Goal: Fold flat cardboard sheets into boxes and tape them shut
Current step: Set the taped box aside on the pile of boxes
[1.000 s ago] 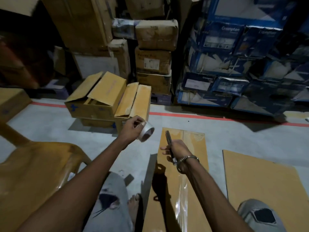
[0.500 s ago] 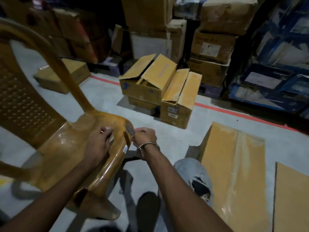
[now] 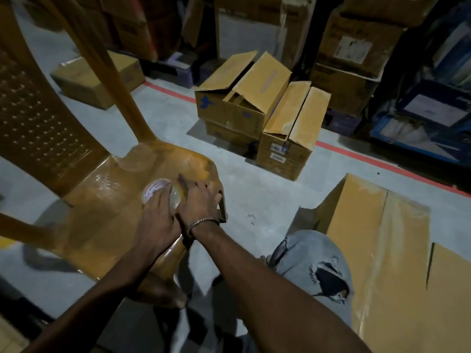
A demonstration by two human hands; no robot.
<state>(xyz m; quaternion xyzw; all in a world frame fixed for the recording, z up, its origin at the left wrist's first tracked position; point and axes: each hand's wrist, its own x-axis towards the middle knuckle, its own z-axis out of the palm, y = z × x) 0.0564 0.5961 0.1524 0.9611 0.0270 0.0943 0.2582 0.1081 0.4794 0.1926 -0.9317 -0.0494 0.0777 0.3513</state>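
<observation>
Both hands meet on the chair seat. Left hand curls round the tape roll, likely parking it within reach. Right hand lies beside it (grip unclear). Taped box lies on the floor, right.

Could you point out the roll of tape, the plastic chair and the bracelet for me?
Roll of tape point(image 3: 155, 187): head view, on its white printed face.
Plastic chair point(image 3: 102, 225): head view, on the bare seat.
Bracelet point(image 3: 201, 222): head view, on the metal band.
</observation>
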